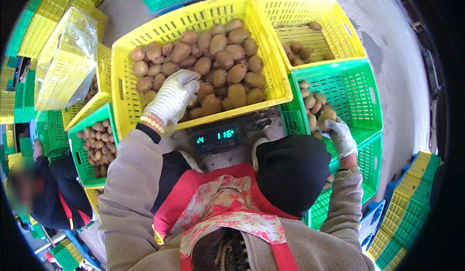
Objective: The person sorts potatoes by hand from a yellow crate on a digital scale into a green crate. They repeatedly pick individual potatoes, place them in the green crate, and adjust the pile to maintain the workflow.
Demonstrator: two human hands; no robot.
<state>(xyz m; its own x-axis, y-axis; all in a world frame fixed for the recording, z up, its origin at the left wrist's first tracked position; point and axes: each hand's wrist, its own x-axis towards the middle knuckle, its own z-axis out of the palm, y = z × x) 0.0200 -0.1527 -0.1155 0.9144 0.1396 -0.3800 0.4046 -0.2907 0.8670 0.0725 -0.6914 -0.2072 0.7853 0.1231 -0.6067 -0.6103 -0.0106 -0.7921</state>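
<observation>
A large yellow plastic crate (121,78) full of brown kiwifruit (218,44) stands in front of me. My left hand (174,95), in a white striped glove, reaches over its near side onto the fruit. Those fingers are curled downward, and whatever they may grip is hidden. To the right, my gloved right hand (341,137) holds one kiwifruit (326,118) at the near part of a green crate (367,89). More kiwifruit (315,104) lie along that crate's left side.
A lit digital scale display (217,139) sits below the yellow crate. Behind the green crate, another yellow crate (308,8) holds a few kiwifruit. At left are a kiwifruit-filled green crate (75,155) and a person (61,194). Nearer right is another green crate (370,162).
</observation>
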